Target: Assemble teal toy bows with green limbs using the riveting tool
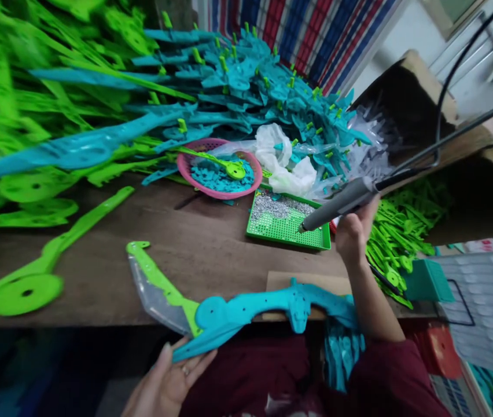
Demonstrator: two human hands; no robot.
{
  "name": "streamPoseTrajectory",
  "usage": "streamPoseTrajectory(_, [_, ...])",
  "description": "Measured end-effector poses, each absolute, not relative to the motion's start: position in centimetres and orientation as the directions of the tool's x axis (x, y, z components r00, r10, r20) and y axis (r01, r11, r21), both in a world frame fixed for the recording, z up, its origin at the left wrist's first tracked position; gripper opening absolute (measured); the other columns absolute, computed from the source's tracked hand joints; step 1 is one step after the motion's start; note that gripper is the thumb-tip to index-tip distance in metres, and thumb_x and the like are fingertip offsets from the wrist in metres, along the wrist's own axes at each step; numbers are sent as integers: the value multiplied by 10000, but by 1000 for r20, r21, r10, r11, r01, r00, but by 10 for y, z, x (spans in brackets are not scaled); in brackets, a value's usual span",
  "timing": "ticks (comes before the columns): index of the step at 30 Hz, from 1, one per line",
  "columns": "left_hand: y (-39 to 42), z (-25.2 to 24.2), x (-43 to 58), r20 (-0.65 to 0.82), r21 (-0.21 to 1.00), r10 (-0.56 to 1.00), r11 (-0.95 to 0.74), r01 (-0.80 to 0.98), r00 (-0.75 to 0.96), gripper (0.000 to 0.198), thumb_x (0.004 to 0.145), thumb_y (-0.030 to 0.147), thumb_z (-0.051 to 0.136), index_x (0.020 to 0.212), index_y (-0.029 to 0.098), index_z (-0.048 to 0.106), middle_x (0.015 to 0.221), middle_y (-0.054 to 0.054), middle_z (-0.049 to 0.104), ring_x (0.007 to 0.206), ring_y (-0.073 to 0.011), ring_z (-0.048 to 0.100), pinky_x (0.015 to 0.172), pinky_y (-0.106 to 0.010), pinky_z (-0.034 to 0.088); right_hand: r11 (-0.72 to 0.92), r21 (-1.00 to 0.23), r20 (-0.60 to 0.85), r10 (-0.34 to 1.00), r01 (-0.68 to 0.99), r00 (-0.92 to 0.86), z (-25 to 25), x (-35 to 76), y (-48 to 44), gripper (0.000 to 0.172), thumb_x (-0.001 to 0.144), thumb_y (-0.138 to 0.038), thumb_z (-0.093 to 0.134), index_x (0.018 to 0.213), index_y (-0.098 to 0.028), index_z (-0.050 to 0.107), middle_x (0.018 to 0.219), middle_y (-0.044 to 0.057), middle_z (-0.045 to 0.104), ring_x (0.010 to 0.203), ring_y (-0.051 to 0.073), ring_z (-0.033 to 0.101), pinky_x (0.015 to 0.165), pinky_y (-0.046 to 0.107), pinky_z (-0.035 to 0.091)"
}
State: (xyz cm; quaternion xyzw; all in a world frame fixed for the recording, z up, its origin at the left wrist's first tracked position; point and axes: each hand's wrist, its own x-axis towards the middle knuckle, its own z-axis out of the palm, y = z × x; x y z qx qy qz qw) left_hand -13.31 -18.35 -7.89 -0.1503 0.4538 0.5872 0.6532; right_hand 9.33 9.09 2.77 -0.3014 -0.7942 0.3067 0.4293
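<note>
My left hand [164,379] grips the lower left end of a long blue plastic part [255,304], fingers beneath it. Joined to that part is a lime-green plastic arm [164,281] with a clear panel [155,301] along its side. The assembly lies across the table's front edge. In my right hand [354,231] is a grey electric screwdriver [337,202] with a cord, pointing down and left. Its tip is over a green perforated tray [290,229], whose far part holds many small silvery screws [272,205]. I cannot tell whether the tip carries a screw.
A pink basket [186,171] of small blue pieces stands behind the tray, near a crumpled white plastic bag [290,168]. Green parts [7,116] and blue parts [250,81] are heaped at the back and left. Cardboard boxes [429,87] stand at right.
</note>
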Motion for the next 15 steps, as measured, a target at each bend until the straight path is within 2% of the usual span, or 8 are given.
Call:
streamPoseTrajectory(2, [-182, -76, -130, -778, 378, 613, 278, -883, -140, 575, 713, 493, 826, 1169, 148, 762, 1240, -127, 738, 1360, -394, 530, 1075, -463, 525, 480, -876, 410, 799, 56, -440, 44, 90, 104, 694, 836, -592, 661, 1454, -370, 437, 1364, 73, 635, 1242, 296, 649, 971, 510, 585])
streamPoseTrajectory(4, [-180, -77, -127, -776, 426, 602, 279, -861, -189, 594, 642, 493, 864, 1119, 150, 777, 1221, -124, 750, 1325, -405, 568, 1059, -468, 542, 297, -955, 242, 791, 6, -562, 54, 82, 108, 730, 799, -509, 753, 1440, -350, 441, 1343, 89, 655, 1173, 289, 685, 930, 490, 599])
streamPoseTrajectory(6, [-178, -81, -126, -779, 451, 586, 279, -848, -221, 613, 544, 484, 908, 1049, 156, 791, 1168, -120, 774, 1268, -413, 619, 1025, -465, 572, 194, -981, 139, 724, 6, -676, 54, 69, 107, 671, 795, -488, 776, 1378, -314, 493, 1225, 83, 707, 1056, 262, 723, 860, 453, 617])
streamPoseTrajectory(7, [-178, -83, -125, -785, 453, 577, 286, -844, -226, 620, 498, 479, 925, 1013, 159, 795, 1134, -119, 785, 1238, -414, 642, 1010, -462, 583, 170, -985, 136, 708, -20, -693, 49, 59, 105, 627, 804, -516, 761, 1338, -292, 519, 1127, 69, 731, 981, 241, 735, 816, 428, 623])
streamPoseTrajectory(9, [-177, -87, -125, -807, 445, 549, 325, -834, -217, 618, 447, 507, 940, 940, 163, 796, 1064, -118, 802, 1170, -405, 686, 991, -452, 595, 184, -976, 217, 740, -119, -636, 33, 36, 105, 554, 836, -585, 698, 1255, -254, 552, 892, 18, 729, 795, 191, 726, 701, 360, 614])
streamPoseTrajectory(11, [-177, -88, -126, -829, 435, 522, 372, -820, -203, 631, 443, 596, 925, 885, 166, 792, 1019, -121, 809, 1083, -380, 731, 976, -435, 600, 283, -938, 344, 812, -198, -471, 13, 13, 107, 489, 859, -574, 669, 1200, -242, 557, 701, -45, 658, 613, 142, 662, 588, 292, 568])
streamPoseTrajectory(13, [-179, -88, -127, -841, 435, 503, 407, -803, -200, 673, 447, 685, 893, 871, 173, 790, 990, -123, 811, 985, -360, 763, 947, -428, 608, 398, -898, 439, 846, -189, -304, -5, -5, 112, 454, 849, -531, 697, 1173, -249, 552, 594, -94, 569, 491, 110, 580, 517, 257, 515])
streamPoseTrajectory(15, [-181, -87, -129, -827, 478, 514, 433, -764, -226, 699, 454, 732, 867, 874, 179, 794, 951, -131, 812, 897, -360, 778, 903, -450, 625, 447, -883, 468, 855, -140, -222, -19, -14, 116, 485, 823, -546, 716, 1169, -253, 544, 544, -118, 508, 430, 99, 524, 471, 248, 473])
